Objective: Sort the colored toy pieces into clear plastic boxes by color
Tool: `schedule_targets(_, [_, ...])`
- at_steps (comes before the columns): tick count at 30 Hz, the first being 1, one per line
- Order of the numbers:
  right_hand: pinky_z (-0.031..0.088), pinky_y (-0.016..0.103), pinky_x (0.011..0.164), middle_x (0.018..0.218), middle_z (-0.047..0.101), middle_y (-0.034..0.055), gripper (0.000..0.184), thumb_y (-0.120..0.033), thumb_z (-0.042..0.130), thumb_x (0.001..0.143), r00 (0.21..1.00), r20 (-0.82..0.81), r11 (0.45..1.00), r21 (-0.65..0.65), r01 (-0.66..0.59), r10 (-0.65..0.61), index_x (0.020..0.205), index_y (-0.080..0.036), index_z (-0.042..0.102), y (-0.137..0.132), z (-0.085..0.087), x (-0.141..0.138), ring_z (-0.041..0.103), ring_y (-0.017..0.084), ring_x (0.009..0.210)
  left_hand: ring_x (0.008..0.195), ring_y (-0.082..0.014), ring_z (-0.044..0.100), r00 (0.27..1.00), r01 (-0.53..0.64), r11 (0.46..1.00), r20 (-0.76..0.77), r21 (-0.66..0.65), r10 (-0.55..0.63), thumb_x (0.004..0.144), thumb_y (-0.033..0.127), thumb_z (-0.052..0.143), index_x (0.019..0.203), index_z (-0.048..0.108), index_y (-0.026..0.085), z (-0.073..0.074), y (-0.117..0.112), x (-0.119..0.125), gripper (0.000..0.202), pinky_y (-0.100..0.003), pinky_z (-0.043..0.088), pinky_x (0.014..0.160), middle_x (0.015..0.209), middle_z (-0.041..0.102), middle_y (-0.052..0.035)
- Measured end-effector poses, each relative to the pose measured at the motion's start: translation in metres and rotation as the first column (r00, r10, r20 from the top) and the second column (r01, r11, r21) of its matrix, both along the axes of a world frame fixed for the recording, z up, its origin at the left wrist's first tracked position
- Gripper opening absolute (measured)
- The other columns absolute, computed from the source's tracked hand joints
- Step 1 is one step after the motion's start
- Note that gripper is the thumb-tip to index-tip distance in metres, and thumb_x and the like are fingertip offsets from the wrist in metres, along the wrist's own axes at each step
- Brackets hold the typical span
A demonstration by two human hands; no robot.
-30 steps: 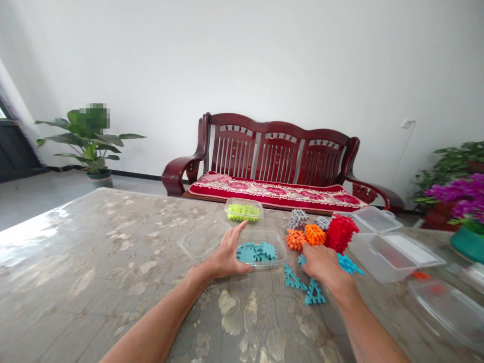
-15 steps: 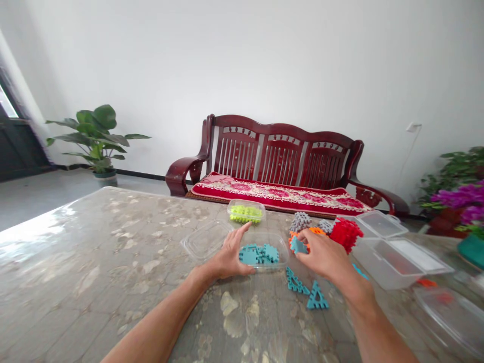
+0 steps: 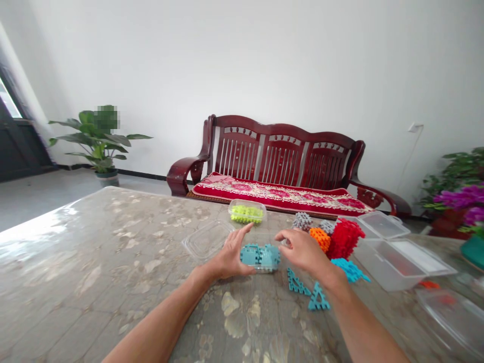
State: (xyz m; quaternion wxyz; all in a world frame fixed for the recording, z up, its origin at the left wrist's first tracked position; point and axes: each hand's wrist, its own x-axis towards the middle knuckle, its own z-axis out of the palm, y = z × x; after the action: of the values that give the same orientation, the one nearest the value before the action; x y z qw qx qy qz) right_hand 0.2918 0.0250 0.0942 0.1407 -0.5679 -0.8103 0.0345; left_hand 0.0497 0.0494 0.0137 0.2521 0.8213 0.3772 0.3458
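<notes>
This looks like the living room of a home: a carved, dark red wooden settee [image 3: 283, 157] with a flowery red seat cover [image 3: 280, 193] stands before a white wall [image 3: 242, 60], a leafy potted plant [image 3: 101, 150] sits on the grey floor [image 3: 22, 194], purple flowers [image 3: 458, 198] show at right, and the table [image 3: 124, 257] has a floral surface.

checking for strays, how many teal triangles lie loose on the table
2, side by side left of the right forearm: one teal triangle, the second triangle to its right, lower in view. The forearm may hide more.

Dark red wooden bench [image 3: 280, 164] before a white wall [image 3: 264, 60], potted plant [image 3: 101, 146] at left
</notes>
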Motion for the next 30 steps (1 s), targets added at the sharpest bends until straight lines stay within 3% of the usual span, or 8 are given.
schedule_targets(5, [0.047,0.031,0.087,0.105,0.075,0.0028,0.025,-0.021,0.053,0.084,0.982,-0.09,0.985,0.037,0.169,-0.165,0.1,-0.024,0.072,-0.005,-0.005,0.033,0.066,0.021,0.1,0.137,-0.0359,0.039,1.0,0.002,1.0,0.007,-0.016,-0.002,0.058,0.027,0.082,0.153,0.023,0.024,0.003,-0.001,0.0,0.112,-0.055,0.03,0.116,0.149,0.041,-0.0141])
schedule_targets(10, [0.048,0.03,0.088,0.111,0.074,0.0044,0.028,-0.022,0.053,0.084,0.933,-0.142,0.943,-0.011,0.333,-0.331,0.106,-0.022,0.07,-0.013,-0.001,0.091,0.068,0.02,0.101,0.137,-0.0343,0.04,1.0,0.021,1.0,0.006,-0.014,-0.02,0.061,0.025,0.079,0.151,0.025,0.024,0.005,-0.001,-0.002,0.105,-0.054,0.031,0.116,0.149,0.042,-0.013])
schedule_targets(16, [0.047,0.03,0.081,0.108,0.074,0.0084,0.033,-0.027,0.063,0.078,0.878,0.056,0.876,-0.062,0.478,-0.475,0.11,-0.022,0.069,-0.034,0.004,0.15,0.068,0.025,0.1,0.136,-0.0355,0.042,1.0,0.0,1.0,-0.01,-0.001,0.0,0.059,0.026,0.078,0.15,0.028,0.024,0.004,0.003,-0.002,0.104,-0.054,0.034,0.115,0.146,0.046,-0.0134])
schedule_targets(23, [0.045,0.038,0.077,0.11,0.071,0.0121,0.037,-0.039,0.059,0.079,0.751,0.313,0.79,-0.008,0.614,-0.581,0.111,-0.022,0.065,-0.055,-0.005,0.138,0.063,0.034,0.109,0.135,-0.0349,0.042,1.0,-0.003,1.0,-0.021,0.0,0.003,0.06,0.025,0.077,0.15,0.028,0.024,0.004,0.002,-0.002,0.102,-0.053,0.033,0.115,0.146,0.046,-0.0128])
schedule_targets(30, [0.043,0.036,0.071,0.103,0.073,0.0128,0.036,-0.035,0.056,0.078,0.714,0.334,0.741,-0.064,0.668,-0.615,0.111,-0.021,0.06,-0.053,-0.007,0.13,0.068,0.032,0.099,0.136,-0.035,0.041,1.0,0.008,1.0,-0.03,-0.015,-0.009,0.061,0.024,0.078,0.15,0.028,0.023,0.005,0.002,-0.001,0.102,-0.054,0.032,0.115,0.146,0.045,-0.0138])
